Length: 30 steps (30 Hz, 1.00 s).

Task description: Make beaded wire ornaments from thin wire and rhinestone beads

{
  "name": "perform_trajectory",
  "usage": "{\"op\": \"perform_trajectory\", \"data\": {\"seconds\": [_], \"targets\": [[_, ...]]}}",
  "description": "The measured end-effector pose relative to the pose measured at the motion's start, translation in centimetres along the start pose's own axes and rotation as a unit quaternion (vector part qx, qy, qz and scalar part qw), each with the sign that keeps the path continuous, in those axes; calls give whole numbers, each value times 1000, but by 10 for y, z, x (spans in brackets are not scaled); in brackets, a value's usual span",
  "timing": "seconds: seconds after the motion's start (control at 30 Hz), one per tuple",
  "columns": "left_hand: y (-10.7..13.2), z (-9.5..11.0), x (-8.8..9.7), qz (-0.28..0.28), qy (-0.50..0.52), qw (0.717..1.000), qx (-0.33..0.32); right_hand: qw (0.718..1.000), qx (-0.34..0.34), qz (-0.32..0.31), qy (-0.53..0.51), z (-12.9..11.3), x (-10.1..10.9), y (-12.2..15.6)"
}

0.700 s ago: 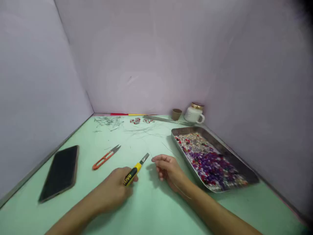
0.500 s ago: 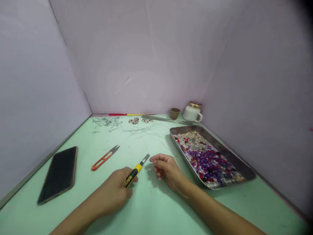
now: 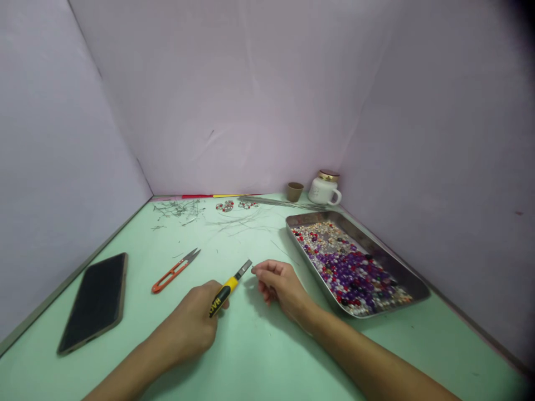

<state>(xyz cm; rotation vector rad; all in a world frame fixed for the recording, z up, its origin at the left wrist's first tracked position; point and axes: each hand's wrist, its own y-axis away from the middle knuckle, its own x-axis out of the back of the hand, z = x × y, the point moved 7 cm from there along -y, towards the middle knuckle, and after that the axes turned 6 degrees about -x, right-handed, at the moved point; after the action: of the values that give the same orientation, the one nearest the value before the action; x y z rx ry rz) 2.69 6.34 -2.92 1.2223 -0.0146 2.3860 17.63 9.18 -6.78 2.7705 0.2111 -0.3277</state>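
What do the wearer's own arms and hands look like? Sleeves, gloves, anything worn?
Left hand and right hand are ungloved. Left forearm and right forearm are bare as far as the frame shows. No sleeves, watch, rings, cables or clear markings visible.

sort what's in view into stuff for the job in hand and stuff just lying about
Likely in the job:
yellow-black cutter, in the left hand
unclear tiny item at the fingers of the right hand
perhaps the beads in the tray

Lying about, seemingly:
phone
orange snips
brown cup
lidded white mug
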Motion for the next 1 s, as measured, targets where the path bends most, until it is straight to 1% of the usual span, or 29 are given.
{"op": "perform_trajectory", "data": {"seconds": [0.13,0.2,0.3,0.43,0.57,0.8,0.9,1.0], "targets": [[-8,9,-3,6,6,999,-38,1000,16,-13,5,-6,5,-5],[-12,13,-4,13,5,998,-53,1000,23,-10,14,-7,10,-8],[-17,15,-6,17,2,998,-60,999,30,-5,31,-8,15,-11],[-17,13,-7,15,-12,998,-67,997,42,-25,63,-8,14,-10],[-14,12,-8,8,-16,998,-67,993,46,-24,103,-8,13,-8],[-8,15,-5,-18,-2,999,-36,989,43,15,143,-11,13,-5],[-8,14,-6,-15,-10,999,-32,986,42,30,158,-10,13,-5],[-10,11,-8,-10,-2,1000,-28,984,58,36,166,-9,14,-5]]}}
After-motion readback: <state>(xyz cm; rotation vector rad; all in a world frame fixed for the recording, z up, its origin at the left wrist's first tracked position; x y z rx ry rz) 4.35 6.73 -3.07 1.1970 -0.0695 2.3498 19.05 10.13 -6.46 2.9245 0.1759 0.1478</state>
